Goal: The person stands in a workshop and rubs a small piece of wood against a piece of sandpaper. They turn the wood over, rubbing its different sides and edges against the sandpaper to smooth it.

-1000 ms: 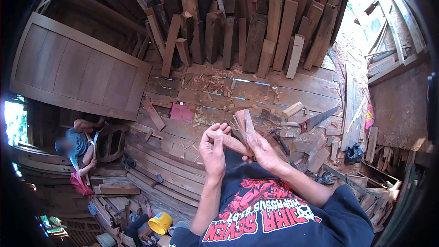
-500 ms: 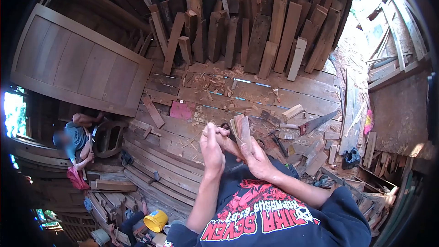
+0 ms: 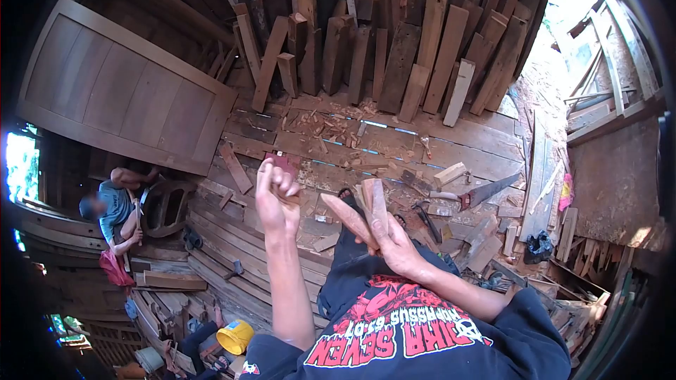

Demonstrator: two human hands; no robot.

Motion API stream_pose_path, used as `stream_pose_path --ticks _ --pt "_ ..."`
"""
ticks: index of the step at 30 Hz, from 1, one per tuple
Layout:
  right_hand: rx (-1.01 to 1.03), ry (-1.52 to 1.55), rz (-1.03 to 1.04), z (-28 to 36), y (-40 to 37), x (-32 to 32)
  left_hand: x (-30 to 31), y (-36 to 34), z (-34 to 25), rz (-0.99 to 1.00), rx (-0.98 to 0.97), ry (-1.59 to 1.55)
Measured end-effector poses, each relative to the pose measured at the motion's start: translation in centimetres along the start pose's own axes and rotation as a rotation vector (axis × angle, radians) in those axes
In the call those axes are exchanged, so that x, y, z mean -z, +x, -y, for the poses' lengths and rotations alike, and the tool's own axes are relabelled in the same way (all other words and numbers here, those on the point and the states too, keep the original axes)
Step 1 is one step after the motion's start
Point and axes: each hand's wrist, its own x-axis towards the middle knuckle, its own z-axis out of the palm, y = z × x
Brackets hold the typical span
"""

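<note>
My left hand (image 3: 277,197) is raised over the floor with its fingers curled in. Nothing shows in it, and it is apart from the wood. My right hand (image 3: 398,248) grips a small bundle of wood pieces in front of my shirt. One of them is a brown pointed wooden stick (image 3: 346,217) that slants up to the left. Beside it, thin flat wood strips (image 3: 378,200) stand nearly upright under my thumb. My palm and fingers hide their lower ends.
A handsaw (image 3: 487,192) and a hammer (image 3: 427,219) lie on the plank floor among offcuts and shavings. Boards (image 3: 401,63) lean along the back. At left, a person (image 3: 120,204) sits below a large panelled door (image 3: 120,91). A yellow bucket (image 3: 235,338) stands at lower left.
My left hand has left the pointed stick and moved up and to the left. The stick now shows its tip. My right hand stays nearly in place with the wood.
</note>
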Motion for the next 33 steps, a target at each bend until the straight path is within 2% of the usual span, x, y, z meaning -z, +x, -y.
stream_pose_path --ticks 1,5,8,11,12,13,14,17,19,23,26,27,29,30,33 --pt "-0.002 0.011 -0.022 -0.1 0.2 0.1 -1.1 -0.7 0.4 -0.079 -0.012 0.110" --pt "-0.002 0.118 -0.078 0.4 1.0 0.0 -2.3 -4.1 4.1 0.038 0.167 0.479" --pt "-0.059 0.192 -0.053 1.2 1.2 0.0 -1.4 -4.7 7.0 0.263 -0.072 0.736" --pt "-0.173 0.291 0.052 1.3 1.2 -0.1 -0.9 -3.7 8.0 0.217 -0.110 0.554" --pt "-0.226 0.357 0.105 0.6 1.1 0.0 -1.8 -3.7 8.1 0.121 -0.107 0.536" --pt "-0.280 0.421 0.158 0.4 1.1 0.1 -1.9 -3.3 8.0 0.107 -0.102 0.500" --pt "-0.330 0.551 0.174 0.3 1.0 0.0 -1.9 -3.1 7.9 0.094 -0.097 0.464" --pt "-0.396 0.637 0.163 0.4 1.0 -0.2 -2.5 -2.8 7.4 0.001 -0.040 0.305" --pt "-0.373 0.615 0.151 0.3 1.1 -0.3 -3.6 -2.8 6.6 -0.127 0.045 0.132" --pt "-0.288 0.433 0.118 0.5 1.6 -0.5 -1.5 -1.0 5.4 -0.138 0.158 -0.071" --pt "-0.221 0.158 0.075 0.5 1.0 -1.5 2.4 1.5 2.9 -0.181 0.062 -0.163" --pt "-0.229 0.176 0.073 0.6 0.9 -1.4 4.0 1.9 2.4 -0.162 0.021 -0.210" --pt "-0.246 0.215 0.066 0.6 0.6 -1.0 3.7 0.7 2.1 -0.253 -0.014 -0.009" --pt "-0.190 0.230 0.057 -0.2 0.8 -0.5 3.4 -0.1 1.9 -0.297 -0.030 0.093" --pt "-0.159 0.275 -0.051 0.2 1.6 -0.2 -0.1 -3.9 3.8 -0.184 0.156 0.436"
